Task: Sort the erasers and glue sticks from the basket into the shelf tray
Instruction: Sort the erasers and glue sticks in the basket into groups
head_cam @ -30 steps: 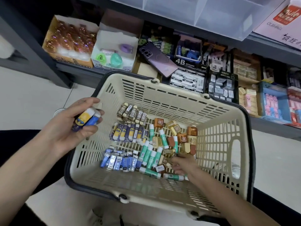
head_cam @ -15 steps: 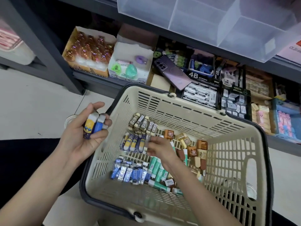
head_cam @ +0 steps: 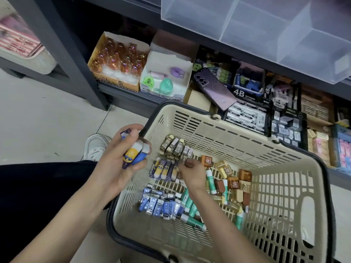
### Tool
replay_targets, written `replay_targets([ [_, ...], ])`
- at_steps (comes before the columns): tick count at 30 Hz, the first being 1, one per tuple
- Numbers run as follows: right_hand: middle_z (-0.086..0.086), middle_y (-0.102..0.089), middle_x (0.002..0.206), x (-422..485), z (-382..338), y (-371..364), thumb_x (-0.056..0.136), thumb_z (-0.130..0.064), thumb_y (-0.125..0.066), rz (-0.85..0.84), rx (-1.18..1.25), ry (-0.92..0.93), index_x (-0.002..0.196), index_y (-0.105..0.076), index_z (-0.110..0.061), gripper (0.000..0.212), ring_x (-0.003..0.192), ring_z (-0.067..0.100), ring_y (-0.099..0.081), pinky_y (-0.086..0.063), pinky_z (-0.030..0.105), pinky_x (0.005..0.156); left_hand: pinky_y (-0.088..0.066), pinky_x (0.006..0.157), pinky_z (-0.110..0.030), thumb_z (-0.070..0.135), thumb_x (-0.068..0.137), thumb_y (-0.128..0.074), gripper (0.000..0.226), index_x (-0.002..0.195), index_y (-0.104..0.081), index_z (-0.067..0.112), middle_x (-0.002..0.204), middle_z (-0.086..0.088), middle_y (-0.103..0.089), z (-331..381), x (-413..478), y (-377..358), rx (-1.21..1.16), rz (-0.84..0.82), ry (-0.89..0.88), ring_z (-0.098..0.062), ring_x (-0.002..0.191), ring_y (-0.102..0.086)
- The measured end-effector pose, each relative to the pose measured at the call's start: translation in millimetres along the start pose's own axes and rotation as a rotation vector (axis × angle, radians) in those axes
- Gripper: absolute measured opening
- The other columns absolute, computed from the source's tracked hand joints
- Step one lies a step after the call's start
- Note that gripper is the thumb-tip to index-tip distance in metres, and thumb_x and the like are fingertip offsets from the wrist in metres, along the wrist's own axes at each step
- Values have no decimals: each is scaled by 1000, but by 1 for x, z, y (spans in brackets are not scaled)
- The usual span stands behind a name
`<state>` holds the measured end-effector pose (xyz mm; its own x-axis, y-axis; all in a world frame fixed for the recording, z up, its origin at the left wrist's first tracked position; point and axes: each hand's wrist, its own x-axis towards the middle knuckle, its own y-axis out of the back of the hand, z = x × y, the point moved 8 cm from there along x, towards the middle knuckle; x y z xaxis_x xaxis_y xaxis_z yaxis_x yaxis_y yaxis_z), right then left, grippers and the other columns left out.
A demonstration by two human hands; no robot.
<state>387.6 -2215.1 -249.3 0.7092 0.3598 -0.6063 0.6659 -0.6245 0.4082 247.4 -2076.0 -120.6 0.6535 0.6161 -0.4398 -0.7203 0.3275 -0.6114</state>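
The left hand (head_cam: 117, 168) grips erasers (head_cam: 133, 156) just left of the basket (head_cam: 209, 130), stockpiling them while the right hand (head_cam: 191, 173) pinches another eraser (head_cam: 187, 157) inside.

Wrapped erasers (head_cam: 161, 205) lie in rows across the left of the cream basket (head_cam: 228, 128), with green glue sticks (head_cam: 210, 180) scattered beside them. The clear, divided shelf tray (head_cam: 247, 21) juts out above.

The lower shelf (head_cam: 123, 94) carries open cartons side by side: amber figurines (head_cam: 117, 61), a white carton (head_cam: 167, 76) of small pastel items, black 4B eraser boxes (head_cam: 247, 114); the upper shelf (head_cam: 209, 44) bears a clear divided tray (head_cam: 247, 25); a white shoe (head_cam: 96, 147) stands on the pale tiled floor (head_cam: 38, 114).
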Motion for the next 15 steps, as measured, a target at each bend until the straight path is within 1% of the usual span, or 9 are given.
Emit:
replay_targets([
  [1,-3,-60,69,6,-1,4,87,-12,-64,32,3,-1,118,-57,1,35,65,25,-59,-54,42,66,-35,36,-16,44,48,-89,57,93,-64,20,65,-11,-60,0,-1,-2,38,-7,-5,-16,58,-50],
  [2,-1,-59,66,11,-5,9,88,-13,-64,67,-6,3,117,-57,3,34,63,25,-58,-52,38,63,-35,37,-16,45,49,-88,55,92,-64,21,66,-12,-60,0,-1,-3,63,-13,-9,-17,58,-47],
  [4,7,-61,65,24,-12,16,88,-14,-64,135,-69,10,112,-59,6,31,62,25,-58,-52,38,63,-34,37,-17,46,50,-88,53,91,-65,22,67,-12,-60,0,-1,-4,93,-22,-18,-18,59,-44],
  [6,14,-68,78,35,-20,15,88,-16,-64,145,-129,37,114,-61,3,33,69,27,-63,-54,36,67,-35,38,-18,47,49,-89,54,91,-66,22,69,-14,-61,0,-1,-5,121,-25,-20,-17,58,-45],
  [8,12,-71,90,44,-23,6,87,-19,-65,87,-149,49,120,-60,-2,38,77,26,-67,-57,37,73,-35,39,-19,48,48,-89,58,93,-65,21,71,-15,-61,-1,-2,-6,157,-16,-22,-16,54,-48],
  [10,6,-69,90,50,-25,2,87,-19,-65,43,-161,52,123,-59,-3,40,77,24,-67,-58,40,73,-36,40,-20,48,51,-87,57,94,-64,19,75,-16,-61,0,-4,-9,210,19,-13,-15,51,-49],
  [11,4,-66,87,49,-27,4,88,-17,-63,46,-172,55,122,-60,-2,37,72,23,-66,-57,38,70,-37,40,-20,47,58,-83,50,94,-63,18,77,-15,-59,0,-5,-9,241,44,-5,-14,51,-49],
  [13,3,-62,82,40,-36,14,92,-14,-57,71,-193,102,116,-64,-4,27,64,21,-59,-55,36,63,-42,44,-19,37,70,-68,33,95,-60,17,76,-7,-58,-1,-6,-12,296,79,14,-11,52,-53],
  [15,7,-65,81,18,-51,21,94,-13,-55,31,-60,174,102,-69,-11,17,68,22,-57,-54,41,66,-49,51,-19,31,73,-61,26,95,-59,18,68,7,-59,-4,-5,-14,318,76,31,-7,54,-56],
])
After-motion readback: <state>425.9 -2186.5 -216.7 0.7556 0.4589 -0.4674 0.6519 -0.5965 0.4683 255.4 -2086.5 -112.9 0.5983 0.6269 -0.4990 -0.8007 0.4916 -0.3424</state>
